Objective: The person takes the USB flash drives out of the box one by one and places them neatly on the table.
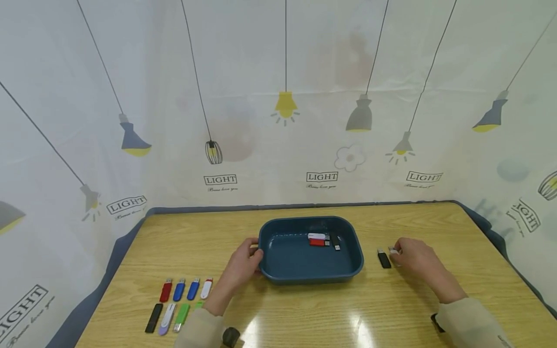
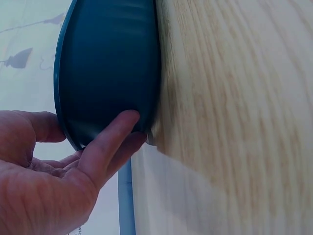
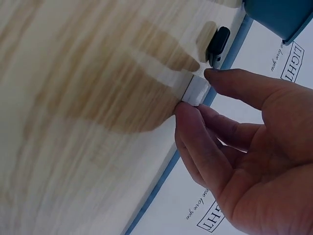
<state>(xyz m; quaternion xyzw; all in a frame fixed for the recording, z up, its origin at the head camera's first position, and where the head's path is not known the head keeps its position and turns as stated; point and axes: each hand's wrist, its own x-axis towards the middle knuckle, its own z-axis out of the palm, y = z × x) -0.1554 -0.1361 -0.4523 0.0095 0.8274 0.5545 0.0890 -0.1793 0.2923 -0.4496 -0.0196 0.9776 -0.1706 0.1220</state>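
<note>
A dark blue plastic basin (image 1: 311,280) stands on the table. My left hand (image 1: 244,261) holds its left end, thumb over the rim and fingers against the outer wall (image 2: 112,58). Inside it lie a white USB stick (image 1: 316,236), a red one (image 1: 317,242) and a black one (image 1: 334,240). Right of the basin my right hand (image 1: 415,258) pinches a white USB stick (image 3: 194,91) between thumb and fingers, down at the tabletop; the hand partly covers it in the head view. Just left of that hand lies a black USB stick (image 1: 384,259).
At the front left, two rows of USB sticks include a dark red (image 1: 166,291), a blue (image 1: 179,290), a black (image 1: 153,318) and a green one (image 1: 181,316); the left forearm partly hides one. A curtain (image 1: 270,159) printed with lamps stands behind the wooden table (image 1: 196,237).
</note>
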